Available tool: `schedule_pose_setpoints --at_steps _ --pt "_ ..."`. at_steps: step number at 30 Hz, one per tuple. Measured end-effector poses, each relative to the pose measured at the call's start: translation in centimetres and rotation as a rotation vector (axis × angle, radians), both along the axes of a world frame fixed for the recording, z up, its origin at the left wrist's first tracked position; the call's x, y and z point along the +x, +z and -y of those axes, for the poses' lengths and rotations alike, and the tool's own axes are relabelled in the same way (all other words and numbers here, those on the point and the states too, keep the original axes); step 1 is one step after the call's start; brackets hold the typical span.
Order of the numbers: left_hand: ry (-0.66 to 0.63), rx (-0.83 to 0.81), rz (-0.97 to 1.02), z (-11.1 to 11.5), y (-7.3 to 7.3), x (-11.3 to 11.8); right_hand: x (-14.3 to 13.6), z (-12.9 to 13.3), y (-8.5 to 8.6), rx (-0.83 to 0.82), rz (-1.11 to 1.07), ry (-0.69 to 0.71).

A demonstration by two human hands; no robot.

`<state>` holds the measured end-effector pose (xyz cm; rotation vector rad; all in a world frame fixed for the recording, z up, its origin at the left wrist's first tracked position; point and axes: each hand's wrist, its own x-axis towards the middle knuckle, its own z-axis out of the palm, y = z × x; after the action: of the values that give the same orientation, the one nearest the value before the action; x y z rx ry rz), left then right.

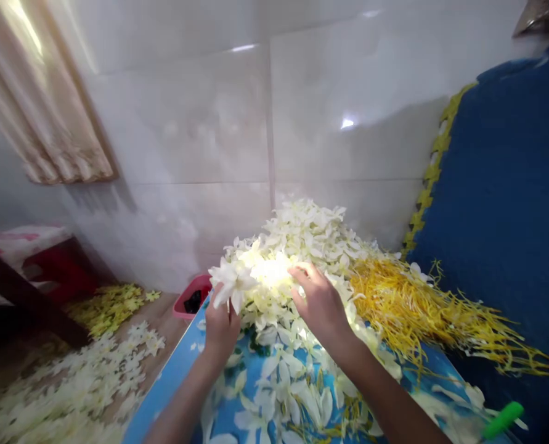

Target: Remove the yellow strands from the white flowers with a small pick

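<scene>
My left hand (222,320) is closed round the base of a white flower bunch (233,280), held upright over the left edge of the blue table (172,376). To its right, my right hand (318,299) reaches over the big heap of white flowers (306,231), its fingers apart at a brightly lit patch of blooms. The glare hides whether its fingertips touch a flower; nothing shows in its grasp. Loose white petals and flowers (278,382) lie on the table below both hands.
Yellow strands (408,308) lie right of the heap, a green-handled tool (503,420) at the lower right. A pink basin (191,297) stands beyond the table. More white flowers (80,382) and yellow ones (112,305) cover the left floor. A blue mat (500,185) leans at right.
</scene>
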<state>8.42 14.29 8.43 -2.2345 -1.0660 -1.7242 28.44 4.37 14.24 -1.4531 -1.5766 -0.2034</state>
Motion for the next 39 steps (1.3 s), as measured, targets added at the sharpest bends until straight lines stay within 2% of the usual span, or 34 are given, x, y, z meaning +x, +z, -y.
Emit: schedule_pose_setpoints --at_steps 2,4,6,9,10,13,16,19,23,26,32,39 --pt "0.007 0.073 -0.051 0.2 -1.2 0.0 0.0 -1.4 -1.0 0.009 -0.004 0.007" --pt "0.006 0.124 -0.102 0.6 -1.7 0.1 0.2 -1.8 -1.3 0.044 -0.042 -0.012" --pt "-0.002 0.161 -0.139 1.0 -1.6 0.1 0.7 -1.4 -0.6 0.106 -0.114 -0.063" --pt "-0.016 0.209 -0.165 1.5 -1.0 0.3 1.2 -0.1 1.4 0.173 -0.286 -0.099" --pt "-0.024 0.222 -0.17 1.6 -0.8 0.3 1.2 0.4 2.2 0.152 -0.401 -0.062" --pt "-0.06 0.231 -0.19 2.1 0.0 0.5 0.7 1.5 3.8 -0.041 -0.98 0.203" --pt "-0.098 0.206 -0.201 2.6 0.5 0.6 -0.1 1.8 4.1 -0.221 -1.423 0.462" --pt "-0.129 0.169 -0.199 3.0 0.8 0.8 -0.8 1.3 3.7 -0.36 -1.605 0.645" --pt "-0.162 0.116 -0.184 3.1 0.7 0.9 -1.1 0.9 3.2 -0.343 -1.785 0.761" --pt "-0.187 0.085 -0.173 3.1 0.7 1.0 -1.4 0.9 3.1 -0.33 -1.813 0.814" --pt "-0.213 0.062 -0.143 3.2 0.6 0.8 -2.0 0.5 2.0 -0.36 -1.607 0.726" --pt "-0.204 0.04 -0.135 2.9 0.0 0.8 -2.4 0.3 1.4 -0.394 -1.618 0.705"
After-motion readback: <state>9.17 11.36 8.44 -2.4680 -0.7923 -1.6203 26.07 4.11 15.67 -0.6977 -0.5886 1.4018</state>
